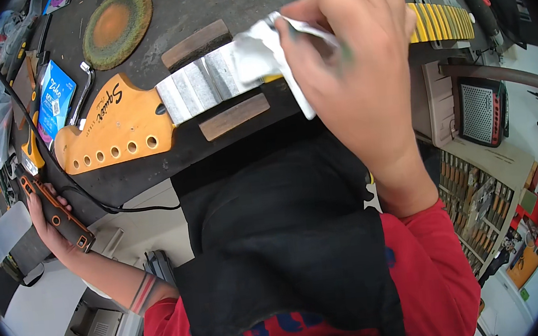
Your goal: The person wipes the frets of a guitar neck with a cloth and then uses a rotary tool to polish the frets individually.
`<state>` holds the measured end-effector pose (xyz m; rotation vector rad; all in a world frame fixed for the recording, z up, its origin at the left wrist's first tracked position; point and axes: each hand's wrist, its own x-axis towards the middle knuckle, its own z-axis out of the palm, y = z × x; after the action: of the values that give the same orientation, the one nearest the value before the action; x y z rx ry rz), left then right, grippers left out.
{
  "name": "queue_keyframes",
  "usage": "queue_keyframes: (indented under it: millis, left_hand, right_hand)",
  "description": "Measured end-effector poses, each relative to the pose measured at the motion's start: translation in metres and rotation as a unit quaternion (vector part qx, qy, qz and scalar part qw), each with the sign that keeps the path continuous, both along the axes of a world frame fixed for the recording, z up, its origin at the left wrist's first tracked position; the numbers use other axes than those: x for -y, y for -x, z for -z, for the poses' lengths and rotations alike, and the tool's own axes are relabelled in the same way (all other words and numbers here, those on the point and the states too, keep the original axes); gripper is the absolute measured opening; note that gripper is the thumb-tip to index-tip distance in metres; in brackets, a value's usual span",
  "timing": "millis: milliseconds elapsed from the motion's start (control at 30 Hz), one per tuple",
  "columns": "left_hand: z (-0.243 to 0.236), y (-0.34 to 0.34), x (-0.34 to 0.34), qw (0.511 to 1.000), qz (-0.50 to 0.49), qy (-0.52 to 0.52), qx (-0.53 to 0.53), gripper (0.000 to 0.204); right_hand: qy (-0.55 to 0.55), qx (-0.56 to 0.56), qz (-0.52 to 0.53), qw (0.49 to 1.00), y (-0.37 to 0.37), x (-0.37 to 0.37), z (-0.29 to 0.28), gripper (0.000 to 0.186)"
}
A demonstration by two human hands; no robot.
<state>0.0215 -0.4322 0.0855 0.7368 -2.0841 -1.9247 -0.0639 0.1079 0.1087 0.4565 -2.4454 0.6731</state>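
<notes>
A guitar neck [192, 87] lies across the dark bench, its pale wooden headstock [114, 132] with a row of tuner holes pointing left. Silvery tape strips cover the near frets, and yellow striped taping [440, 22] shows at the far right end. Above the middle of the fretboard, my right hand [355, 47] pinches a crumpled white sheet [263, 54], paper or cloth, that hangs over the neck; the hand is slightly blurred. Out at the left bench edge, my left hand [45, 218] is wrapped around a black-and-orange handheld tool [60, 213]. The tool's working end is hard to make out.
Dark wooden blocks [235, 116] lie on both sides of the neck. Behind are a round green-and-orange pad [116, 28], a blue package [55, 95] and a chrome wrench [84, 92]. A black cable [35, 130] runs along the left. A speaker [480, 109] stands right, above a tool rack [483, 204].
</notes>
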Motion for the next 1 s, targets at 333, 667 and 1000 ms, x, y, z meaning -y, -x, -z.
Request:
queue_keyframes:
  millis: [333, 667, 1000]
  left_hand:
    - [0.000, 0.001, 0.000, 1.000, -0.005, 0.007, 0.008, 0.046]
    - [-0.001, 0.001, 0.000, 1.000, -0.015, 0.019, 0.015, 0.048]
    - [0.001, -0.001, 0.006, 1.000, -0.003, 0.012, 0.010, 0.055]
  right_hand:
    - [-0.010, 0.036, 0.004, 0.999, 0.000, 0.004, -0.006, 0.021]
    - [0.019, 0.058, -0.035, 0.997, -0.047, -0.014, 0.010, 0.033]
    - [0.084, -0.068, -0.101, 0.989, -0.045, -0.010, 0.104, 0.041]
